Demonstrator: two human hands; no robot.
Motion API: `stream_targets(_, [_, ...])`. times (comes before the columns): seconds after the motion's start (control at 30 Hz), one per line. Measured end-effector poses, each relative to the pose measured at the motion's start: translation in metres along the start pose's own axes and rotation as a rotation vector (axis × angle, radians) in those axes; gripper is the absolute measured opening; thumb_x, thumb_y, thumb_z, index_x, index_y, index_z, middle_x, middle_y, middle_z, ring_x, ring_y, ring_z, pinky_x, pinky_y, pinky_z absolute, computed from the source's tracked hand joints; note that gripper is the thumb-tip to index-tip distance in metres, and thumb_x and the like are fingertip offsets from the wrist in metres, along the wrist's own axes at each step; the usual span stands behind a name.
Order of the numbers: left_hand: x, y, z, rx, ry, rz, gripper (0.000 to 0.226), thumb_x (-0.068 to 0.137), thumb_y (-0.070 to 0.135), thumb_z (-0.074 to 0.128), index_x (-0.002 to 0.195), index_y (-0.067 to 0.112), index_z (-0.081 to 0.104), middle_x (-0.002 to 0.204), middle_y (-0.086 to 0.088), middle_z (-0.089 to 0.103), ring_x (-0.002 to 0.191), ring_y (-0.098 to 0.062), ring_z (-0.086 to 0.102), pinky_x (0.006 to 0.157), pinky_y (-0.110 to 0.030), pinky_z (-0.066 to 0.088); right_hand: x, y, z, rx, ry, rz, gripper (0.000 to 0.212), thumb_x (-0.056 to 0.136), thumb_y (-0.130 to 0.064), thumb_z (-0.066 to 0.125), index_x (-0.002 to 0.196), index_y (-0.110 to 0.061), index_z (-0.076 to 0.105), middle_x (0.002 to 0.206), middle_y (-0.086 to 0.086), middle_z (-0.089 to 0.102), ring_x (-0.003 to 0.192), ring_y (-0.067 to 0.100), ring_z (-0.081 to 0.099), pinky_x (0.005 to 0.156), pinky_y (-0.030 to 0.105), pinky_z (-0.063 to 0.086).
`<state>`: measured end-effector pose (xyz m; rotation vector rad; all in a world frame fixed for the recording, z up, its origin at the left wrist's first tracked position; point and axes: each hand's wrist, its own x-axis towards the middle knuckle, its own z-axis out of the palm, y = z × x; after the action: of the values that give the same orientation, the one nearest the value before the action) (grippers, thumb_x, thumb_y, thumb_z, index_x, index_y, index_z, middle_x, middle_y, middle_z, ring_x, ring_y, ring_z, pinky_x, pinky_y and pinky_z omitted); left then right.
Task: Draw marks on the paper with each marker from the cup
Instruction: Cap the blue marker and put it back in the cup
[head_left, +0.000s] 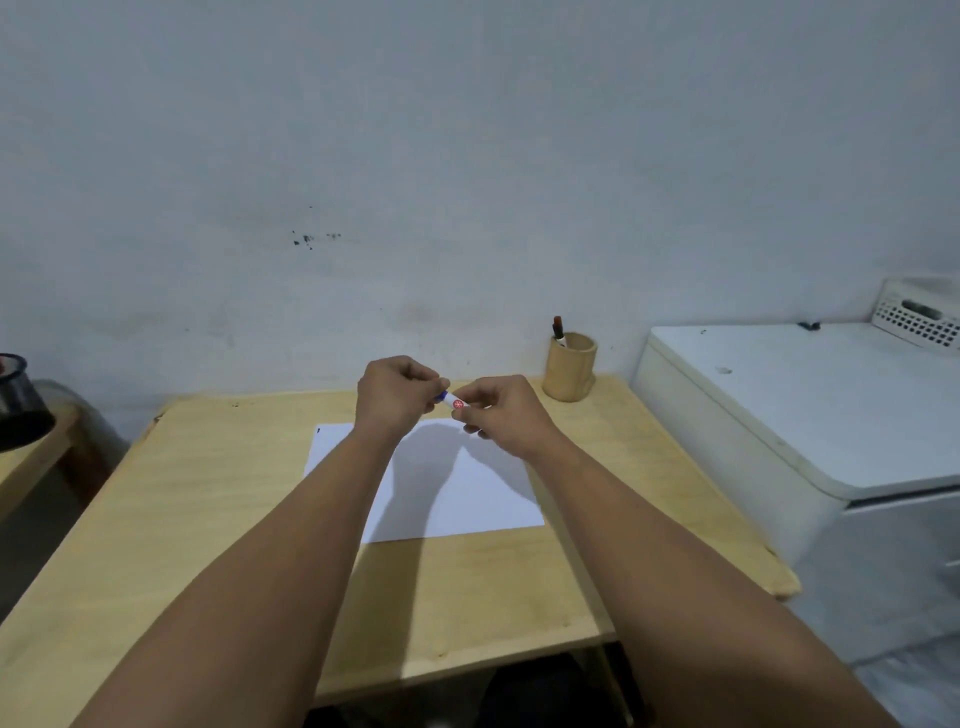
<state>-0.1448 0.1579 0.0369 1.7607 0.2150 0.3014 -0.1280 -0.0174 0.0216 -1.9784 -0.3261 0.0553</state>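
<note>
A white marker with a blue cap (451, 400) is held level above the far edge of the white paper (467, 493). My left hand (395, 389) grips its blue cap end. My right hand (498, 410) pinches the white barrel, which bears a red round label. The paper lies flat on the wooden table (208, 519); a small dark mark shows at its far left corner. A tan wooden cup (570, 374) stands at the table's far right corner, with a red-capped marker (559, 330) sticking out of it.
A white appliance (805, 415) stands right of the table, with a white perforated basket (919, 314) on its far end. A dark round container (18, 410) sits on a low surface at the left. The wall runs behind the table.
</note>
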Motion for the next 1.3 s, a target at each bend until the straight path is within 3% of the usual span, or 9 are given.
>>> stream_targets(0.1, [0.001, 0.009, 0.031, -0.089, -0.048, -0.006, 0.01, 0.086, 0.011, 0.082, 0.085, 0.002, 0.076, 0.082, -0.012, 0.078, 0.076, -0.022, 0.076, 0.079, -0.036, 0.065, -0.002, 0.01, -0.03, 0.011, 0.019, 0.02, 0.009, 0.096, -0.007, 0.08, 0.103, -0.011, 0.082, 0.082, 0.001, 0.075, 0.061, 0.002, 0.071, 0.06, 0.015, 0.053])
stream_targets(0.2, [0.012, 0.023, 0.065, -0.156, -0.088, 0.009, 0.022, 0.091, 0.035, 0.072, 0.1, 0.015, 0.076, 0.096, 0.001, 0.077, 0.094, -0.019, 0.076, 0.09, -0.042, 0.063, 0.009, 0.012, -0.075, 0.064, 0.124, 0.022, 0.016, 0.097, -0.004, 0.078, 0.107, -0.016, 0.077, 0.084, 0.001, 0.074, 0.056, -0.005, 0.069, 0.063, 0.016, 0.053])
stream_targets(0.33, [0.039, 0.023, 0.111, 0.146, -0.117, 0.057, 0.05, 0.091, 0.04, 0.068, 0.137, 0.024, 0.061, 0.126, 0.001, 0.068, 0.112, -0.02, 0.064, 0.096, -0.037, 0.051, 0.04, 0.002, -0.152, 0.075, 0.369, -0.032, 0.015, 0.095, -0.003, 0.08, 0.11, -0.004, 0.081, 0.081, 0.002, 0.075, 0.051, -0.008, 0.064, 0.063, 0.013, 0.051])
stream_targets(0.4, [0.05, 0.016, 0.136, 0.282, -0.167, 0.123, 0.066, 0.088, 0.042, 0.074, 0.147, 0.022, 0.053, 0.14, -0.004, 0.062, 0.122, -0.022, 0.061, 0.101, -0.041, 0.051, 0.058, 0.002, -0.184, 0.062, 0.458, -0.041, 0.012, 0.095, -0.008, 0.082, 0.106, -0.012, 0.081, 0.072, -0.004, 0.071, 0.048, -0.003, 0.061, 0.064, 0.022, 0.052])
stream_targets(0.53, [0.068, 0.002, 0.18, 0.429, -0.203, 0.231, 0.092, 0.08, 0.05, 0.082, 0.157, 0.021, 0.04, 0.152, -0.004, 0.051, 0.135, -0.02, 0.053, 0.105, -0.036, 0.045, 0.096, 0.019, -0.208, 0.064, 0.577, -0.043, 0.015, 0.09, -0.009, 0.086, 0.09, -0.022, 0.078, 0.079, 0.001, 0.074, 0.076, 0.02, 0.071, 0.086, 0.041, 0.063])
stream_targets(0.63, [0.08, -0.004, 0.202, 0.388, -0.221, 0.195, 0.1, 0.077, 0.05, 0.086, 0.159, 0.018, 0.038, 0.153, -0.005, 0.052, 0.121, -0.017, 0.059, 0.098, -0.033, 0.046, 0.118, 0.034, -0.204, 0.027, 0.599, -0.049, 0.014, 0.091, -0.01, 0.085, 0.095, -0.019, 0.075, 0.088, 0.002, 0.076, 0.086, 0.018, 0.074, 0.083, 0.025, 0.057])
stream_targets(0.77, [0.096, -0.013, 0.222, 0.378, -0.234, 0.166, 0.102, 0.068, 0.055, 0.09, 0.152, 0.02, 0.043, 0.144, -0.001, 0.06, 0.128, -0.021, 0.06, 0.097, -0.036, 0.051, 0.134, 0.054, -0.189, -0.017, 0.569, -0.023, 0.013, 0.092, -0.013, 0.086, 0.097, -0.018, 0.075, 0.087, -0.006, 0.075, 0.08, 0.003, 0.07, 0.073, 0.016, 0.052])
stream_targets(0.97, [0.102, -0.029, 0.237, 0.234, -0.239, 0.171, 0.076, 0.068, 0.044, 0.089, 0.133, 0.034, 0.052, 0.116, 0.014, 0.071, 0.104, -0.012, 0.07, 0.089, -0.042, 0.06, 0.143, 0.089, -0.168, -0.16, 0.49, 0.124, 0.019, 0.082, -0.026, 0.085, 0.077, -0.036, 0.07, 0.08, -0.011, 0.08, 0.086, 0.018, 0.081, 0.095, 0.049, 0.063])
stream_targets(1.3, [0.111, -0.038, 0.237, 0.176, -0.259, 0.199, 0.08, 0.072, 0.033, 0.094, 0.138, 0.028, 0.05, 0.116, 0.009, 0.071, 0.103, -0.015, 0.071, 0.087, -0.036, 0.062, 0.157, 0.059, -0.174, -0.259, 0.365, 0.125, 0.008, 0.093, -0.038, 0.071, 0.1, -0.04, 0.075, 0.101, -0.019, 0.074, 0.11, 0.015, 0.069, 0.113, 0.053, 0.046])
